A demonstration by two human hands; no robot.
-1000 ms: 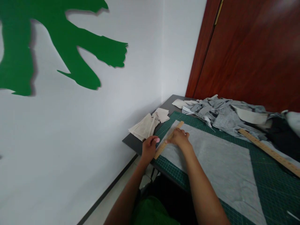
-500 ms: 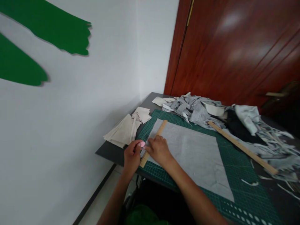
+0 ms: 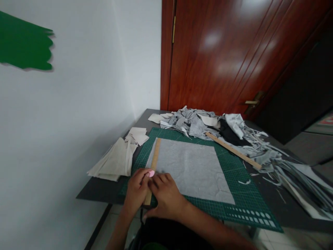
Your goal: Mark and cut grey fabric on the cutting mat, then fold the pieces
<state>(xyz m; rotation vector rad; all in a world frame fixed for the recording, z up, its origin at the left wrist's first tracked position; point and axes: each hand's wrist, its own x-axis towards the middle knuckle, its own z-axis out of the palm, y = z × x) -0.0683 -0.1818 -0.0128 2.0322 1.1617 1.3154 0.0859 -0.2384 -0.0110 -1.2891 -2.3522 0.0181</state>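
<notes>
While the left hand (image 3: 135, 191) is pinching a small pink piece, probably tailor's chalk (image 3: 151, 173), between thumb and forefinger, the right hand (image 3: 168, 198) is spreading its fingers beside it, over the near part of a wooden ruler (image 3: 155, 158) and the adjoining cloth. That spread is probably serving to steady the ruler, since a thin strip like this could easily be skewing under a sideways push. The pinch is leaving the chalk's rim showing past the fingertips, presumably so that the ruler's edge is staying within easy reach of it. The ruler is lying flat along the left side of a grey fabric sheet (image 3: 192, 166), with a narrow strip of cloth showing on its outer side. A green cutting mat (image 3: 249, 199) is lying beneath the sheet, likely giving it a firm, flat backing on the dark table (image 3: 101, 191).

The chalk is sitting at the left hand's fingertips, over the ruler and just beside the right hand's fingers; whether it is touching the wood or cloth is not clear. The sheet is extending away from both hands and to the right. Folded cream cloth pieces (image 3: 114, 161) are resting left of the mat, while a second wooden ruler (image 3: 234, 151) is lying beyond the sheet, against the fabric scraps (image 3: 194, 123).
</notes>
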